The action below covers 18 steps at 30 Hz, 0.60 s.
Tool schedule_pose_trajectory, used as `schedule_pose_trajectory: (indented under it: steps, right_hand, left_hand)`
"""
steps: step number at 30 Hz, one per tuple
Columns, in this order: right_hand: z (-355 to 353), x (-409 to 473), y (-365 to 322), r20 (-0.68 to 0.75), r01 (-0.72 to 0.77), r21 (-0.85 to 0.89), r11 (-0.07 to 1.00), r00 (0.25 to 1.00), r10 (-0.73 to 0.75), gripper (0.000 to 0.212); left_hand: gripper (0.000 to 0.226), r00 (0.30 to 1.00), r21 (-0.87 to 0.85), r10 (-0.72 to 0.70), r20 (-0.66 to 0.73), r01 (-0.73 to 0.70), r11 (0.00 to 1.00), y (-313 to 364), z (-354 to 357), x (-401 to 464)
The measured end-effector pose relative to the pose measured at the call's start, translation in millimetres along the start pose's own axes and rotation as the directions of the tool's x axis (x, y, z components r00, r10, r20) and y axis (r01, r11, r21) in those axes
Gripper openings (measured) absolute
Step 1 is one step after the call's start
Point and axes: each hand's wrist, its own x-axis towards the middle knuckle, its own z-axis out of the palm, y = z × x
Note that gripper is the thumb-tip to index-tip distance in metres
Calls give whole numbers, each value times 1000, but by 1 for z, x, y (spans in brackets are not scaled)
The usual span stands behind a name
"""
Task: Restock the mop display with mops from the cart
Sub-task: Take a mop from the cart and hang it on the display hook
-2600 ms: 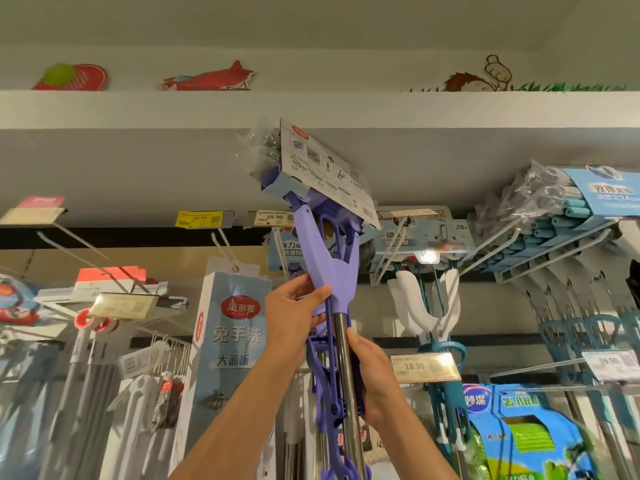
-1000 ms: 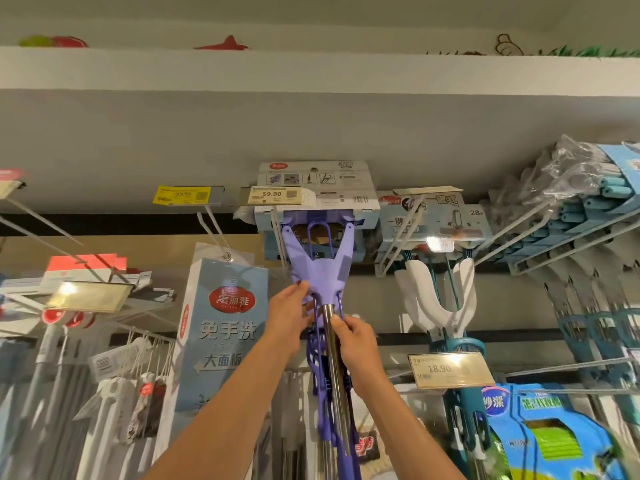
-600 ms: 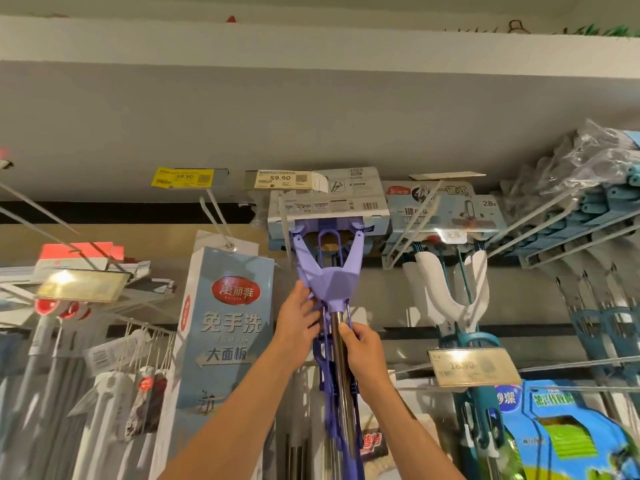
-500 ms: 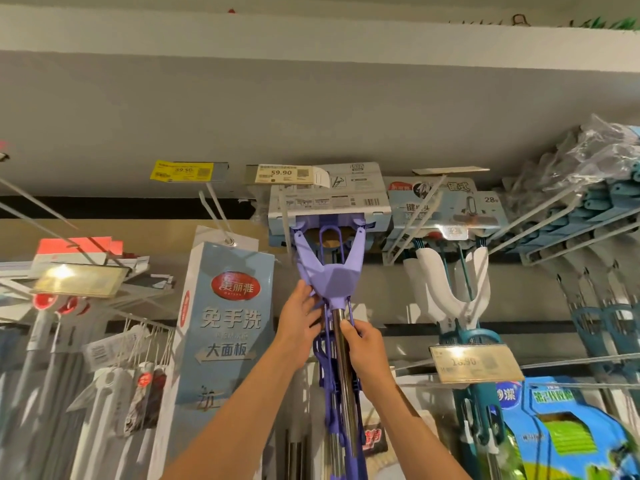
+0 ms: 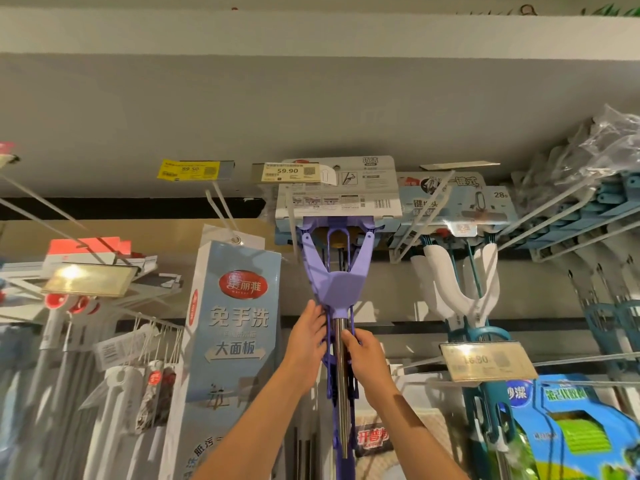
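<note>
A purple sponge mop (image 5: pixel 337 282) with a steel shaft hangs upright in front of me. Its grey cardboard header (image 5: pixel 341 188) sits up among the display hooks, beside a 59.90 price tag (image 5: pixel 290 172). My left hand (image 5: pixel 306 344) holds the purple lever frame just below the Y-shaped yoke. My right hand (image 5: pixel 363 355) grips the shaft and frame from the right, slightly lower. The cart is out of view.
A tall blue boxed flat mop (image 5: pixel 232 327) hangs just left of my hands. White-and-teal mops (image 5: pixel 460 296) hang to the right, with a price tag (image 5: pixel 485 360) below. Long white wire hooks (image 5: pixel 540 216) jut out at upper right. Grey mop handles (image 5: pixel 52 375) crowd the left.
The purple mop went from tilted in front of the shelf to upright with its header up at the hook. Both hands stayed on it, sliding slightly lower.
</note>
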Motion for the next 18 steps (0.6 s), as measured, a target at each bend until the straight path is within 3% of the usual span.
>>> schedule_pose_trajectory:
  steps: [10, 18]
  right_hand:
    - [2, -8, -2, -29, -6, 4, 1000, 1000, 6, 18]
    - [-2, -24, -13, -82, -49, 2, 999, 995, 49, 21]
  left_hand:
    - [57, 1000, 90, 6, -11, -5, 996, -9, -7, -11]
    - [55, 999, 158, 0, -47, 7, 987, -10, -8, -31]
